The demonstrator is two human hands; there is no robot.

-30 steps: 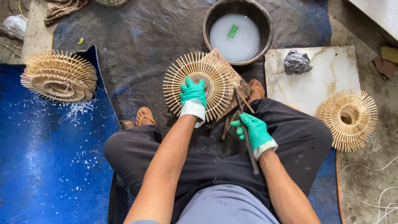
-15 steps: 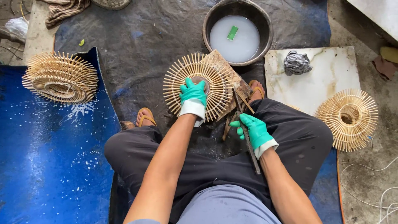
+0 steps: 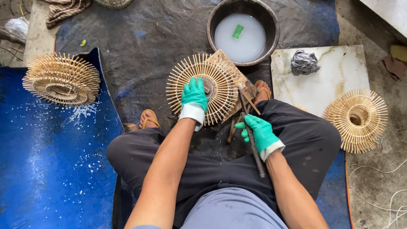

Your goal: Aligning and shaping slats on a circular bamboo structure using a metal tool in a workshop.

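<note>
The left hand pressed flat, grip open, on the round radial bamboo-stick frame; the right hand, grip closed round a dark metal rod tool, should work steadily, frame pinned.

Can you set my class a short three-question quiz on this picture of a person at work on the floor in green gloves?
1. True or false: the left hand rests on the round spoked rattan disc.
2. What does the right hand have in its grip?
A) the grey rag
B) the thin dark rod
C) the green piece floating in the basin
3. Fill in: the grey rag lies on a pale ____ slab.

Key:
1. True
2. B
3. Marble-like stone; the exact material cannot be told.
</note>
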